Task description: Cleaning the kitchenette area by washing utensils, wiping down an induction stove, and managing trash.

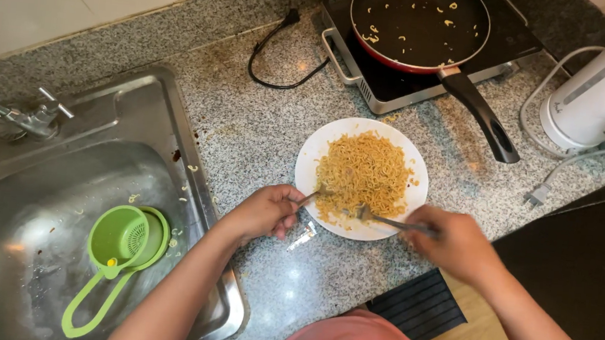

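Noodles [363, 174] already heaped on white plate [312, 165], middle of tabletop [261, 136]. Left hand [263, 212] gripping utensil [309, 197], right hand [458, 245] gripping fork [381, 218] (tines in near edge). Far pan [420, 22] nearly emptied.

One small torn wrapper [302, 237], silvery and crumpled, lies flat on the speckled granite tabletop [261, 136] just below the near rim of the white plate [313, 156], beside the left hand [265, 211]. It is narrow and slanted, glinting in the light; any print on it is too small to tell. There are no labels, signs or screens.
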